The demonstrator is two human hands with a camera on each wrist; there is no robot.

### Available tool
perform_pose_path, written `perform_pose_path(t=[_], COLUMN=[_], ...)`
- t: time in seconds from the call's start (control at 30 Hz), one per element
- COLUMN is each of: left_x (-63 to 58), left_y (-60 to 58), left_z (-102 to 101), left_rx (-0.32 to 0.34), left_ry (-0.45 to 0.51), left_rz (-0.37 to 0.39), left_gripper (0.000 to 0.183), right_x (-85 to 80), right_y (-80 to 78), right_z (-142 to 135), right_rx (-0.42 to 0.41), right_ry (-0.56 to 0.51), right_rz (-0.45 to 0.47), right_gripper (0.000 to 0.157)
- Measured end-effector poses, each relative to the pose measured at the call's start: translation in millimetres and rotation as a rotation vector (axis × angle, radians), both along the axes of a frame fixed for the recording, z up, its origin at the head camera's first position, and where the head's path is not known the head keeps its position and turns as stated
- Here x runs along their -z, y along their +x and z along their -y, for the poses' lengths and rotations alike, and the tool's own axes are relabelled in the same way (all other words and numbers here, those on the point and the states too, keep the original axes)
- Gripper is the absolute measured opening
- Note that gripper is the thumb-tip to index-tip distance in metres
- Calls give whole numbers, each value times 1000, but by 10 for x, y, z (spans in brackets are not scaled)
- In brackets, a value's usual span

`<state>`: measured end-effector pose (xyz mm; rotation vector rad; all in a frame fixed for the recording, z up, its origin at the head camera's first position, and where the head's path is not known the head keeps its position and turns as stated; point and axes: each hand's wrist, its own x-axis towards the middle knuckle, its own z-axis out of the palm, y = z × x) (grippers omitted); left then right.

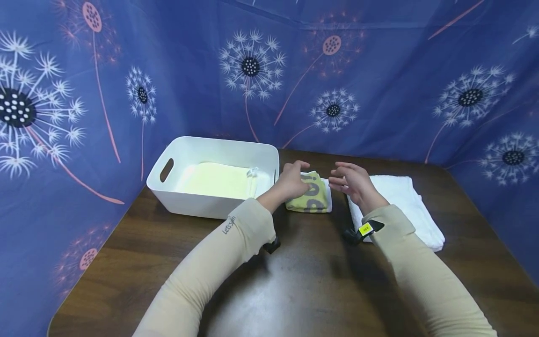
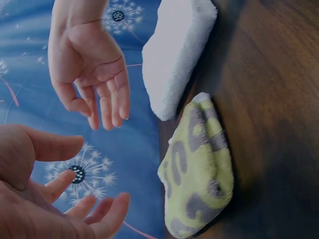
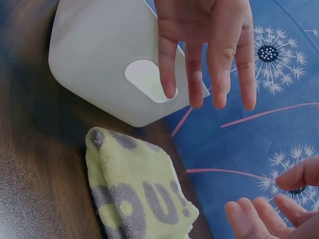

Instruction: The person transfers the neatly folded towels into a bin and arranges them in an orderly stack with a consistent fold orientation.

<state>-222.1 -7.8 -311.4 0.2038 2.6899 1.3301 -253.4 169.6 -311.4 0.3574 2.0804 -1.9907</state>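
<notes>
The yellow-and-gray folded towel (image 1: 309, 199) lies on the table (image 1: 294, 290), between the white box (image 1: 193, 203) on the left and the white folded towel (image 1: 410, 206) on the right. The left hand (image 1: 292, 181) and the right hand (image 1: 355, 186) are both above the yellow-and-gray towel, apart from it and from each other. Each hand is well opened, with fingers a little bent, and has hold of nothing; the palms are turned toward one another, with a gap between them.

About the edges: the box stands near the left and far edges of the table, and the white towel lies toward the right side, fully on the wood. Between the box and the yellow-and-gray towel only a narrow strip of wood is seen, while on the person's side the wood makes a wide surface, crossed by the two sleeves (image 1: 210, 271). Behind the far edge, the blue curtain (image 1: 189, 70) limits the room.

By count, there are two hands, one box, two towels on the table, and pale yellow cloth (image 1: 214, 180) inside the box; how many pieces, I cannot tell.
</notes>
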Motion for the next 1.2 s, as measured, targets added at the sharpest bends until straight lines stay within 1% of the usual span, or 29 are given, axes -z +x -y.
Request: perform_pose_path(t=[0.07, 0.2, 0.33, 0.4, 0.57, 0.7, 0.77, 0.9, 1.0, 1.1, 1.2], left_x=[38, 113, 192, 227, 294, 375, 420, 509, 569, 634, 689], left_y=[0, -10, 11, 10, -7, -22, -37, -58, -61, -69, -77], left_z=[-20, -53, -62, -70, -87, -112, -137, -173, -191, -198, -197], left_rx=[-10, -29, -52, -62, -89, -127, -151, -189, -225, -282, -336], left_ry=[-9, 4, -4, -16, -8, -20, -26, 7, 58, 115, 156], left_rz=[-12, -33, -29, -29, -41, -44, -62, -88, -87, -89, -75], left_gripper=[55, 53, 53, 53, 54, 55, 55, 53, 53, 53, 52], right_x=[21, 55, 108, 123, 155, 200, 222, 275, 336, 402, 465], right_y=[3, 3, 15, 14, -3, -25, -48, -77, -84, -83, -90], right_z=[-1, -4, 0, -2, -19, -38, -49, -63, -75, -78, -77], right_rx=[4, 6, 5, 6, 8, 9, 16, 21, 28, 30, 23], right_ry=[-3, 3, 21, 21, 35, 66, 76, 79, 74, 82, 79], right_rz=[1, -2, 10, 12, 5, 19, 22, 36, 54, 58, 58], right_gripper=[49, 49, 50, 50, 51, 53, 54, 56, 57, 59, 60])
